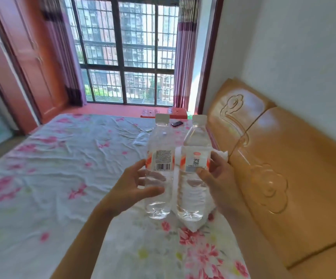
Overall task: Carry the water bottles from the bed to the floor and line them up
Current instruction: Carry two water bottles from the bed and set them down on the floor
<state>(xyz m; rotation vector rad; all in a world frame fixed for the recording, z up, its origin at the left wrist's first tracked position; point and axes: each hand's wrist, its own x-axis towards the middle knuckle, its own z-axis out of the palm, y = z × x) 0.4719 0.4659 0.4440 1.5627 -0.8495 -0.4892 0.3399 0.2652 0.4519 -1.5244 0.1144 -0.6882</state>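
Two clear water bottles with white caps and red-and-white labels are held upright side by side above the bed (42, 168). My left hand (130, 188) grips the left bottle (160, 158) around its middle, thumb in front. My right hand (217, 182) grips the right bottle (195, 156) the same way. The bottles nearly touch. Both hang over the flowered sheet near the headboard side.
A glossy wooden headboard (273, 168) runs along the right. A dark phone (177, 123) and a clear plastic wrapper (142, 137) lie on the far part of the bed. A white cloth (195, 224) lies under the bottles. Beyond are a barred window (122, 49), curtains and a red stool (178, 112).
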